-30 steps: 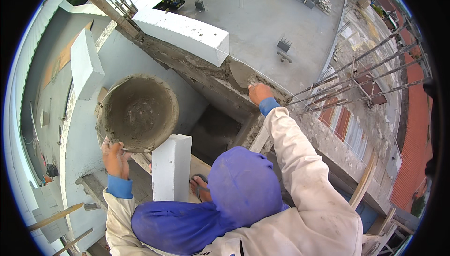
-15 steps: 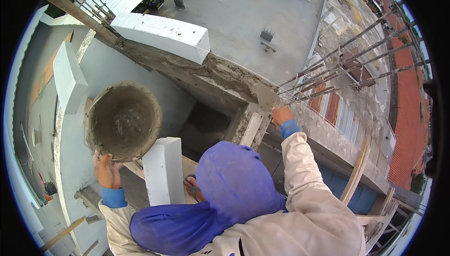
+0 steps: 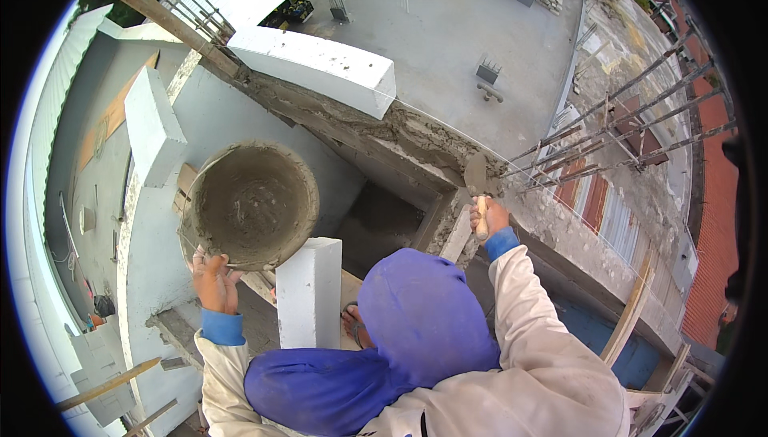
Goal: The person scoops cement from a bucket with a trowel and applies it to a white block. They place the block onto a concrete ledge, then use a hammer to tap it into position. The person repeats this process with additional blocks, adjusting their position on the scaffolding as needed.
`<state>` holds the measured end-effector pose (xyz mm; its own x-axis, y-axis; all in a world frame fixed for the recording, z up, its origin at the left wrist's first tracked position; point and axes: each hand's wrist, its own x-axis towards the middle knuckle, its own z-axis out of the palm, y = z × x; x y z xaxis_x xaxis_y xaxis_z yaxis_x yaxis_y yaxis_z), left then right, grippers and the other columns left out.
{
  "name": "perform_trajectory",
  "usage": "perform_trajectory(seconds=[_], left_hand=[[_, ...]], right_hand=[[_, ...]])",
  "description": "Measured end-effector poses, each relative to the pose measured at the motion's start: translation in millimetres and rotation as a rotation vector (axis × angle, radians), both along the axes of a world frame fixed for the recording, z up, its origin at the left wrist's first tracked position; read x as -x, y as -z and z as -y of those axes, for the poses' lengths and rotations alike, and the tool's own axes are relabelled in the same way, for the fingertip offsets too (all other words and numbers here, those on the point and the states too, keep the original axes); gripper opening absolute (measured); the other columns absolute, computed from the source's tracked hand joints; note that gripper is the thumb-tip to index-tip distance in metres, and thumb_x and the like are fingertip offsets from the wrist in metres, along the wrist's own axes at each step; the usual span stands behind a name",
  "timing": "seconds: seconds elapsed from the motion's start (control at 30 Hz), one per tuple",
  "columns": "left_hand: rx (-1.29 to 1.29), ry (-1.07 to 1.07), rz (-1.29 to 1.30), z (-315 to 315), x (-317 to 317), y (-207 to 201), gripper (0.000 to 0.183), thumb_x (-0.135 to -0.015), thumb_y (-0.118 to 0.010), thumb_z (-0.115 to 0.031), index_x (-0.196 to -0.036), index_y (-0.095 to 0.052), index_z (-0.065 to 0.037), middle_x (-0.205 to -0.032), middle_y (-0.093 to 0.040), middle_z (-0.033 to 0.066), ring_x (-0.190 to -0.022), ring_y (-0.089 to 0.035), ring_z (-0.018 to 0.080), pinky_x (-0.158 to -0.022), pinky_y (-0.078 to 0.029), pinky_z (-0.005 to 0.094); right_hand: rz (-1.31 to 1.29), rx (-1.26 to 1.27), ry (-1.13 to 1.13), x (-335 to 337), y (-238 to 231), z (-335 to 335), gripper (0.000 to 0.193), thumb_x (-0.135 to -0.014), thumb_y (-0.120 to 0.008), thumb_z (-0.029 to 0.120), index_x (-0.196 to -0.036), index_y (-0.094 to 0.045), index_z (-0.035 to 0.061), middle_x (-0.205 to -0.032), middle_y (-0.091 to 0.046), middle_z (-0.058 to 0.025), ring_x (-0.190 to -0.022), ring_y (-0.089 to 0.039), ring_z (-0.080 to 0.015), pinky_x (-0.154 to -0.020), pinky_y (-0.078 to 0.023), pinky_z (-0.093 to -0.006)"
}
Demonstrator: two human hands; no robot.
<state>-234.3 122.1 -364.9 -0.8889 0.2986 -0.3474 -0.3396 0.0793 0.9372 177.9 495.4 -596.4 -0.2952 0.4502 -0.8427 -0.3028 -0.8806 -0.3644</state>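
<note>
In the head view, we saw the right hand (image 3: 494, 216) closed around the handle of a trowel (image 3: 475, 175), its blade over the mortar (image 3: 422, 136) on the wall (image 3: 368, 146). The left hand (image 3: 214, 282), fingers partly curled, was at the near rim of the bucket (image 3: 307, 197); we could not quite tell whether it gripped. A white block (image 3: 309, 297) stood just beside the bucket, and a second block (image 3: 312, 69) lay along the wall.

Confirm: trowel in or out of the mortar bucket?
Out: the right hand holds the trowel at the mortar bed, apart from the mortar bucket.
</note>
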Motion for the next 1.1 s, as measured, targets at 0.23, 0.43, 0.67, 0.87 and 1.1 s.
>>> perform_trajectory(seconds=[0.23, 0.43, 0.67, 0.87, 1.1], left_hand=[[0.034, 0.003, -0.016, -5, -8, -6, 0.071, -0.087, -0.062, -0.005, -0.152, -0.034, -0.007, -0.109, -0.06, 0.0053, -0.093, -0.062, 0.0173, -0.058, -0.057, 0.0346], [0.055, -0.003, -0.044, -9, -7, -7, 0.069, -0.086, -0.06, -0.004, -0.151, -0.035, -0.007, -0.106, -0.062, 0.0049, -0.094, -0.064, 0.0178, -0.06, -0.058, 0.0356], [0.067, 0.069, -0.065, -18, -5, -4, 0.061, -0.086, -0.058, -0.002, -0.145, -0.043, -0.008, -0.108, -0.063, 0.0045, -0.092, -0.064, 0.0174, -0.061, -0.058, 0.0352], [0.036, 0.085, -0.057, -24, -9, -9, 0.061, -0.086, -0.059, -0.002, -0.145, -0.043, -0.008, -0.109, -0.063, 0.0049, -0.093, -0.064, 0.0186, -0.063, -0.059, 0.0352], [-0.024, 0.145, -0.069, -17, -16, -22, 0.063, -0.088, -0.059, -0.002, -0.148, -0.04, -0.007, -0.114, -0.063, 0.0058, -0.098, -0.065, 0.0181, -0.075, -0.063, 0.039]], right_hand=[[-0.269, 0.1, 0.048, 175, 19, -22, 0.021, -0.103, -0.046, 0.028, -0.099, -0.053, 0.0087, -0.074, -0.055, -0.0061, -0.056, -0.051, -0.0172, -0.048, -0.044, -0.0305], [-0.238, 0.096, 0.027, 227, 18, -34, 0.014, -0.099, -0.046, 0.022, -0.098, -0.052, 0.0086, -0.073, -0.056, -0.007, -0.057, -0.054, -0.0193, -0.048, -0.046, -0.0329], [-0.06, 0.207, -0.087, 240, 27, -40, 0.021, -0.104, -0.05, 0.027, -0.101, -0.06, 0.008, -0.081, -0.065, -0.0105, -0.062, -0.061, -0.0245, -0.052, -0.048, -0.0435], [0.179, 0.191, -0.135, 231, 0, -39, 0.027, -0.105, -0.051, 0.029, -0.093, -0.059, 0.0057, -0.074, -0.061, -0.011, -0.058, -0.058, -0.0242, -0.05, -0.043, -0.0415], [0.526, -0.8, -0.766, 84, -29, 24, 0.041, -0.106, -0.049, 0.039, -0.104, -0.068, 0.0028, -0.077, -0.072, -0.0142, -0.064, -0.071, -0.0314, -0.06, -0.059, -0.0454]])
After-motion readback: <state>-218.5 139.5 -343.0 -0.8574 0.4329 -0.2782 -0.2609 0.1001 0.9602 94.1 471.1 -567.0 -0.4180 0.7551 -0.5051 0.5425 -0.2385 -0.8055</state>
